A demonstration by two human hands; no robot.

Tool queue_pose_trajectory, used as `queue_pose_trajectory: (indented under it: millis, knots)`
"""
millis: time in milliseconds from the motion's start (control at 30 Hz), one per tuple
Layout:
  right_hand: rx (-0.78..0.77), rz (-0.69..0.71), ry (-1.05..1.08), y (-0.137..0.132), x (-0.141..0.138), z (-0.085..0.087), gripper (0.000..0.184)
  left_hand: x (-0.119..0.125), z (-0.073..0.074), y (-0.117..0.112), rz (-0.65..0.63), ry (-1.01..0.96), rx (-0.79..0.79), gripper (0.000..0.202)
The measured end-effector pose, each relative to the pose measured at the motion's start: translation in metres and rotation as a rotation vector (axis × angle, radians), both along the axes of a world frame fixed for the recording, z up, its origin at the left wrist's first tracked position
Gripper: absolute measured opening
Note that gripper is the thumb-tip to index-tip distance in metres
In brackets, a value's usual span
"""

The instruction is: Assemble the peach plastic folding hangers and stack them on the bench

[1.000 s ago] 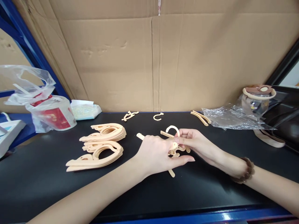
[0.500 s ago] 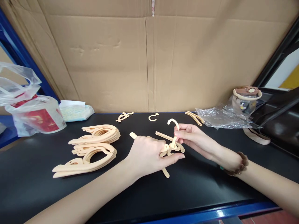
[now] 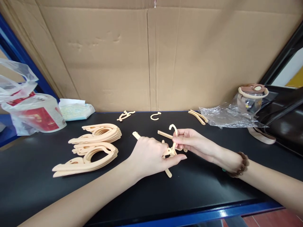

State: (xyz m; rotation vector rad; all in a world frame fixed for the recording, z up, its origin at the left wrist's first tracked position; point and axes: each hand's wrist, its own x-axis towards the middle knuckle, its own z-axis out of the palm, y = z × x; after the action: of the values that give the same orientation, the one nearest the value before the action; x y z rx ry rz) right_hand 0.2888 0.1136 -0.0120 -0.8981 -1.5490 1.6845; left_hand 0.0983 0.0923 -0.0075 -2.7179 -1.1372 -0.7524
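Note:
My left hand point(image 3: 151, 157) is closed around cream plastic folding hanger parts; the end of one arm point(image 3: 136, 135) sticks out past the knuckles, and the palm hides the rest. Between the thumb and fingers of my right hand point(image 3: 191, 142) is a cream hanger hook point(image 3: 173, 127), its curve upward and its lower end at the parts in my left hand. Whether the hook is seated there I cannot tell. Beneath and behind the hands lie a loose hanger arm point(image 3: 165, 134) and another strip point(image 3: 168, 173).
Two stacks of folded hangers, a rear one point(image 3: 106, 133) and a front one point(image 3: 101, 160), lie at left. Along the back are a small hanger piece point(image 3: 126, 115), a hook point(image 3: 155, 116) and arms point(image 3: 198, 117). A bagged tub point(image 3: 44, 115), wipes point(image 3: 75, 110), plastic wrap point(image 3: 220, 116) and a bottle point(image 3: 251, 101) flank them.
My right hand has brought the hook slightly left and down, closer to the parts in my left hand. The left hand keeps its grip. The whole view has shifted a little.

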Motion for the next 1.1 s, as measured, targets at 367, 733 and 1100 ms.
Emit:
queue_pose_trajectory:
  millis: [367,733,1100]
  knots:
    - [0.046,-0.059,-0.036,-0.001,-0.004,-0.004,0.028,0.000,-0.004,0.007,-0.009,0.108,0.253,0.051]
    - [0.207,-0.263,0.002,-0.006,-0.012,0.000,0.025,0.000,-0.005,0.012,0.077,0.206,0.308,0.053]
    - [0.430,-0.280,-0.018,-0.001,-0.004,-0.001,0.024,-0.004,0.010,0.008,0.222,0.249,0.058,0.036]
